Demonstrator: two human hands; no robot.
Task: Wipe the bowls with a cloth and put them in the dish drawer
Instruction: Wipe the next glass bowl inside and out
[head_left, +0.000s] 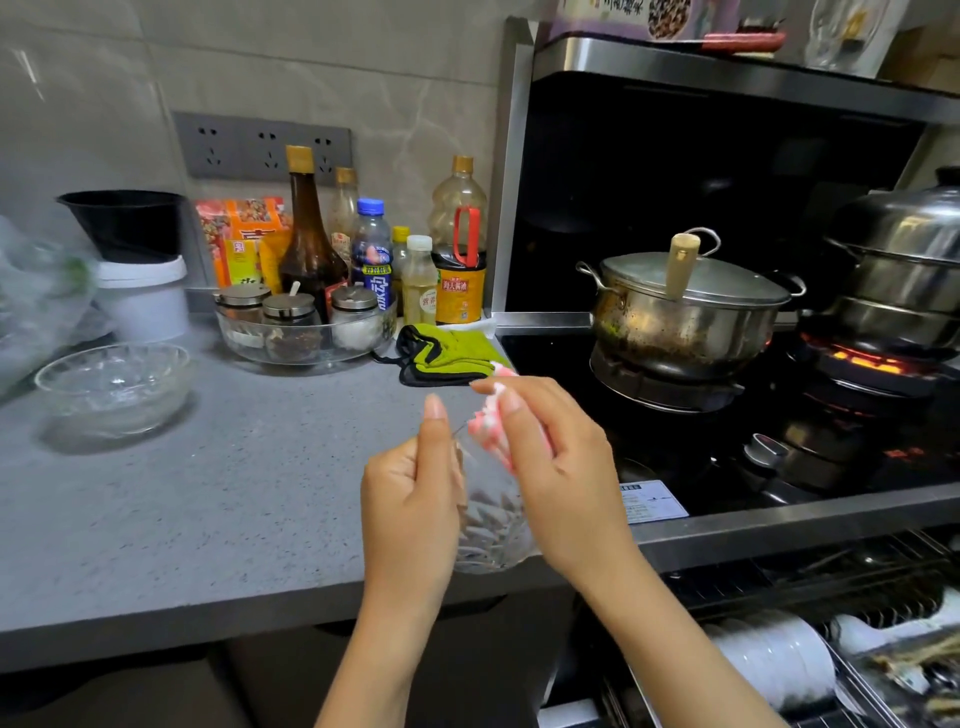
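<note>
My left hand (415, 493) grips a clear cut-glass bowl (491, 525) by its rim, held tilted over the counter's front edge. My right hand (550, 457) pinches a pink and white cloth (485, 423) against the inside of that bowl. A second clear glass bowl (111, 387) stands on the grey counter (234, 493) at the left. Below right, the dish drawer (841, 670) is pulled open, with white dishes (779, 660) stacked in its wire rack.
A glass tray of spice jars (306, 332) and several bottles (311, 239) stand at the back wall. A green and black cloth (447, 356) lies beside the stove. A lidded pot (685, 312) and a steel steamer (904, 270) sit on lit burners.
</note>
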